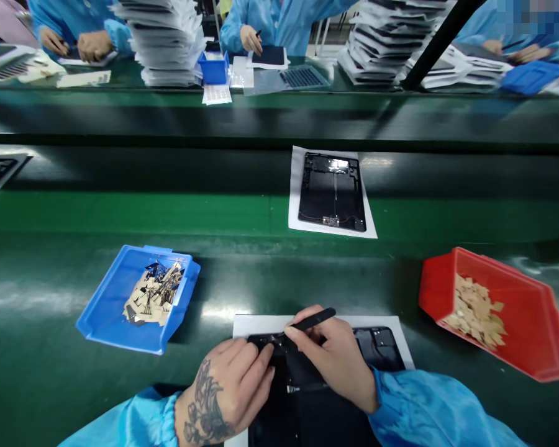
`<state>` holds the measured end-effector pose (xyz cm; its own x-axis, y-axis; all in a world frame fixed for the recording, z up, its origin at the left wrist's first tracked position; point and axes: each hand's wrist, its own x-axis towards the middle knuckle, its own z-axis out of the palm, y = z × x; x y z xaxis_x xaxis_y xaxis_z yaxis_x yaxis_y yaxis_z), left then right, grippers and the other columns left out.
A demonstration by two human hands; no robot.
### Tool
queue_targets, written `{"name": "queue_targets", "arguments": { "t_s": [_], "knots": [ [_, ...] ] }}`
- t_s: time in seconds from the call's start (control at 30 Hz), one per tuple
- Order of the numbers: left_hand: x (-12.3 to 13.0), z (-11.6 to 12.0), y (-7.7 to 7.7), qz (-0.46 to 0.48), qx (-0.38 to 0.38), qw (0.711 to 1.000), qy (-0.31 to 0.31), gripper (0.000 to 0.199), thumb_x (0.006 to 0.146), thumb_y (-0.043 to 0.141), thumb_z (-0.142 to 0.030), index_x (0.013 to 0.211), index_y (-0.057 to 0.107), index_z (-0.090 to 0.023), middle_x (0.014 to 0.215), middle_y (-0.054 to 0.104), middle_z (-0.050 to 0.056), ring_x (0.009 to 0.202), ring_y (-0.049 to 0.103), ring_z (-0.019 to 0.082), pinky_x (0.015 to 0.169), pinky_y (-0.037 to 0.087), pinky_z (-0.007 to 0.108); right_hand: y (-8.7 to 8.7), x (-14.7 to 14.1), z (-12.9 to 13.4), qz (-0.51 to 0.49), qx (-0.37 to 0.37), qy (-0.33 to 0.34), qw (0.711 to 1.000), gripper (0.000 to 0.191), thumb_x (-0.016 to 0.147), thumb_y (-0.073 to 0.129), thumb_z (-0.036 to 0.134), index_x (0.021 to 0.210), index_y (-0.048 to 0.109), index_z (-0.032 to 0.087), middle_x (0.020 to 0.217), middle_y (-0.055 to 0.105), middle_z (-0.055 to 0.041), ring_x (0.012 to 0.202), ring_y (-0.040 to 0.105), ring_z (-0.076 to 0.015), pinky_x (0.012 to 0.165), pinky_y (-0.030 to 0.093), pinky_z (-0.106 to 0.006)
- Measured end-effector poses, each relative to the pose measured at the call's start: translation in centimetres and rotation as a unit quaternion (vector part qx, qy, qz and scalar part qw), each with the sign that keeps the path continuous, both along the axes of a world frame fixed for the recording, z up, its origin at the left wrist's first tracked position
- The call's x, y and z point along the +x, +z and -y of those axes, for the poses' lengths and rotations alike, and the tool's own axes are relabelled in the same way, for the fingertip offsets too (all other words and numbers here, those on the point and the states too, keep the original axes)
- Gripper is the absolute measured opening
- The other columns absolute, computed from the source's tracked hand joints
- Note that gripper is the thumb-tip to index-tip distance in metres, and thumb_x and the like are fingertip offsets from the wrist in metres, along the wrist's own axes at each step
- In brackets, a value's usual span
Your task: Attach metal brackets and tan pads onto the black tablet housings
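Black tablet panel [302, 416] lies on a white sheet [261, 326] on a green worktop [41, 335] as a worker bends over it at an assembly line. The tattooed left hand [228, 391] presses on the panel's upper edge, its fingers [261, 366] curled and firm; whether they pinch anything small there cannot be told. The right hand [330, 360] clenches a black pen-shaped tool [314, 319], its tip down at the same edge, just beside the left fingertips. Left of the panel, a blue plastic tray [102, 304] holds a tangle of tan-backed strips [156, 295]; right of it, a tilted red bin [440, 282] holds tan paper scraps [475, 313]. Beyond the panel sits a second black panel [333, 192], and farther off, co-workers in blue smocks [274, 25] work beside tall stacks of trays [165, 43]. The risk lies at that edge: a slip of the tool could scratch the panel, and a nudge from the blue sleeve [414, 403] could shift the sheet.
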<state>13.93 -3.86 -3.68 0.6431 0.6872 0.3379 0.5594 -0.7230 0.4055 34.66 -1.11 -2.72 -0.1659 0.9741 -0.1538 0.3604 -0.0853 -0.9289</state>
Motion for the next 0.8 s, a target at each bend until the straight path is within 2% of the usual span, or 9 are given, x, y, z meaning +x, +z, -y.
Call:
{"name": "queue_targets", "arguments": {
  "t_s": [0.23, 0.5, 0.67, 0.8],
  "knots": [
    [0.43, 0.16, -0.33, -0.046, 0.031, 0.998, 0.031, 0.030, 0.089, 0.048, -0.014, 0.114, 0.056, 0.000, 0.076, 0.052, 0.009, 0.067, 0.049, 0.022, 0.053, 0.045, 0.037, 0.05, 0.05, 0.12, 0.007, 0.005, 0.001, 1.000, 0.009, 0.087, 0.060, 0.029, 0.083, 0.061, 0.020, 0.068, 0.059, 0.0033, 0.056, 0.054, -0.0114, 0.053, 0.043, -0.021],
    [0.74, 0.16, 0.04, -0.071, 0.052, 0.995, 0.040, 0.027, 0.089, 0.047, -0.016, 0.109, 0.059, -0.001, 0.076, 0.052, 0.009, 0.065, 0.049, 0.022, 0.050, 0.043, 0.036, 0.11, -0.05, 0.09, 0.017, 0.035, 0.009, 0.999, 0.010, 0.087, 0.060, 0.028, 0.082, 0.061, 0.020, 0.068, 0.059, 0.0028, 0.054, 0.053, -0.0117, 0.050, 0.042, -0.021],
    [0.83, 0.21, -0.17, -0.072, 0.061, 0.994, 0.047, 0.029, 0.088, 0.048, -0.016, 0.110, 0.059, 0.000, 0.076, 0.053, 0.009, 0.066, 0.050, 0.023, 0.051, 0.043, 0.036, -0.38, 0.15, 0.50, 0.032, 0.086, 0.030, 0.995, 0.010, 0.090, 0.060, 0.028, 0.083, 0.059, 0.020, 0.075, 0.061, 0.0027, 0.061, 0.056, -0.0121, 0.059, 0.044, -0.023],
    [0.86, 0.16, -0.26, -0.073, 0.067, 0.994, 0.048, 0.028, 0.088, 0.049, -0.016, 0.109, 0.059, 0.000, 0.076, 0.053, 0.009, 0.065, 0.050, 0.023, 0.050, 0.042, 0.036, -0.66, 0.25, 0.73, 0.045, 0.111, 0.047, 0.992, 0.009, 0.092, 0.058, 0.027, 0.086, 0.059, 0.021, 0.079, 0.062, 0.0016, 0.073, 0.060, -0.0149, 0.070, 0.046, -0.026]
  ]
}}
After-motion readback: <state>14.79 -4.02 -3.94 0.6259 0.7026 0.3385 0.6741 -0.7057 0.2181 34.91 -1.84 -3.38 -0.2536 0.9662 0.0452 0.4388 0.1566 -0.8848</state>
